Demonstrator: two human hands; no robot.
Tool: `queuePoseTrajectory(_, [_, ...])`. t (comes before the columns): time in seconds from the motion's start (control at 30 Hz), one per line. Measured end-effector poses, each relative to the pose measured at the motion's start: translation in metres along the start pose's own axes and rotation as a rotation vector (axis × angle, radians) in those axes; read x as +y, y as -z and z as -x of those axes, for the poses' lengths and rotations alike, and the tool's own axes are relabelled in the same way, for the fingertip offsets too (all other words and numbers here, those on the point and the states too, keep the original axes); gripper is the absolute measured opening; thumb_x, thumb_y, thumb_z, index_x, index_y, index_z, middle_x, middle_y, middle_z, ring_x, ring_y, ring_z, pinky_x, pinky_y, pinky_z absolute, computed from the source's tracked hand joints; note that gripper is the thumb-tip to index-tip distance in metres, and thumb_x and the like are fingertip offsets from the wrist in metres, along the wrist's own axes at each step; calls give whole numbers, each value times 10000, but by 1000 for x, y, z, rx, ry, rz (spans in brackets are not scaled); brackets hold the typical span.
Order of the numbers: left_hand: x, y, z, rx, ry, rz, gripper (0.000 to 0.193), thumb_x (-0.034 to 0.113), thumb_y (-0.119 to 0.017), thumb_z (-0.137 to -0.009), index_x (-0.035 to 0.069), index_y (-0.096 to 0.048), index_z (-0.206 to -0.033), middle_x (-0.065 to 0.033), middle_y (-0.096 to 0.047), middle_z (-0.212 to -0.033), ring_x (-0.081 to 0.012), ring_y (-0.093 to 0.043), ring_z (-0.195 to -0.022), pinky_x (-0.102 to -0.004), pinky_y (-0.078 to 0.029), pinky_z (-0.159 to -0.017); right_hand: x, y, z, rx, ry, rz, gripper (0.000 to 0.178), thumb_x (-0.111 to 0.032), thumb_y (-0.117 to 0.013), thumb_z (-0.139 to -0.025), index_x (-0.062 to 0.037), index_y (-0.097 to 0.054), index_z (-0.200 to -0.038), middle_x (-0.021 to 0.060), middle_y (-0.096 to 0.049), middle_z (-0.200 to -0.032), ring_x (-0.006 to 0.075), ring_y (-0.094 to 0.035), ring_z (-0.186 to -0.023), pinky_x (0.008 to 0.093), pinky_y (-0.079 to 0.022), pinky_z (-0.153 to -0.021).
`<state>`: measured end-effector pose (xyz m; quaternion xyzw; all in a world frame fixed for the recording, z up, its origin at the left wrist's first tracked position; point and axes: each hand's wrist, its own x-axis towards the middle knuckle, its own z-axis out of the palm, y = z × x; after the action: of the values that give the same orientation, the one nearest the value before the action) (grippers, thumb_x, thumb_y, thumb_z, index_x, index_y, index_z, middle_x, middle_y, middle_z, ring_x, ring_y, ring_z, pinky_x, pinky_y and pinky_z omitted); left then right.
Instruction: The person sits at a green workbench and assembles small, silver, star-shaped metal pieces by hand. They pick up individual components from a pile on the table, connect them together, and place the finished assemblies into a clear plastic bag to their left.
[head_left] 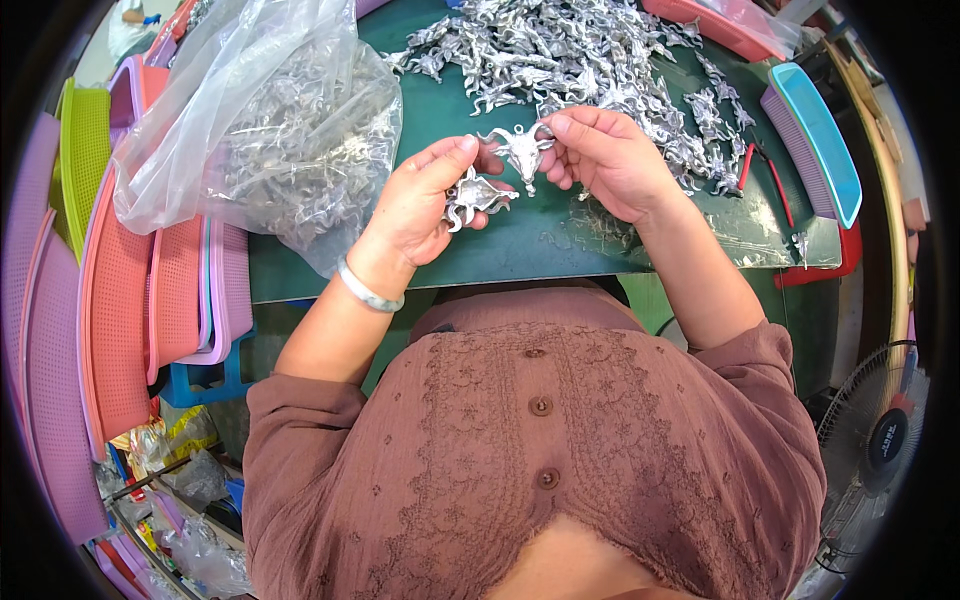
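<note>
Between my two hands, a silver horned animal-head pendant [524, 155] is held up facing me. My right hand [612, 160] pinches it by its right horn with thumb and forefinger. My left hand [425, 195] is closed too, its thumb and fingertips at the left horn. A second silver horned piece [478, 198] rests in the curled fingers of my left hand. Just beyond lies a large heap of similar silver castings [560, 55] on the green tabletop [440, 262].
A clear plastic bag [300, 130] full of silver castings stands at the left. Red-handled pliers [765, 180] lie at the right, beside a blue and purple basket [820, 140]. Stacked plastic baskets [115, 330] line the left side. A fan [870, 445] stands at the lower right.
</note>
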<state>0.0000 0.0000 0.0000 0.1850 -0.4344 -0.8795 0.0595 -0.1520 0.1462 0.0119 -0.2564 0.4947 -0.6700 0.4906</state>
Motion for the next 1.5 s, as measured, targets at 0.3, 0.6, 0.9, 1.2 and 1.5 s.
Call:
queuePoseTrajectory(0.3, [-2, -7, 3, 5, 33, -12, 221, 234, -522, -875, 23, -547, -936, -82, -588, -858, -209, -629, -732, -247, -488, -448, 2, 0, 0, 37, 106, 87, 176, -179, -525, -873, -25, -608, -897, 33, -602, -708, 89, -538, -609, 212, -435, -571])
queuePoseTrajectory(0.6, [-7, -10, 5, -10, -54, -34, 270, 229, -537, -868, 23, -533, -1042, -80, -577, -942, -212, -610, -836, -242, -492, -497, -1, -12, 8, 115, 704, 833, 97, -67, -594, -793, -10, -623, -866, 76, -598, -792, 173, -571, -723, 269, -456, -643])
queuePoseTrajectory(0.9, [-6, -13, 2, -75, -154, 134, 275, 214, -559, -858, 41, -534, -1070, -66, -588, -965, -174, -596, -824, -251, -486, -527, 9, -27, 15, 157, 924, 981, 393, 5, -658, -676, -34, -538, -1047, 101, -579, -839, 252, -575, -753, 310, -468, -671])
queuePoseTrajectory(1.2, [-10, -8, -1, -115, -182, 156, 309, 239, -556, -855, 69, -486, -1103, -71, -588, -956, -167, -597, -772, -276, -503, -555, 11, -31, 16, -10, 1136, 1037, 456, 65, -635, -648, -11, -522, -1083, 124, -549, -886, 280, -546, -779, 335, -459, -660])
queuePoseTrajectory(1.5, [-4, -11, 4, -34, -208, 152, 255, 202, -559, -854, 83, -491, -1069, -90, -583, -939, -216, -599, -793, -311, -498, -540, 7, -27, 20, -13, 1138, 1070, 312, 66, -613, -675, -6, -559, -973, 125, -547, -918, 280, -555, -798, 334, -464, -677])
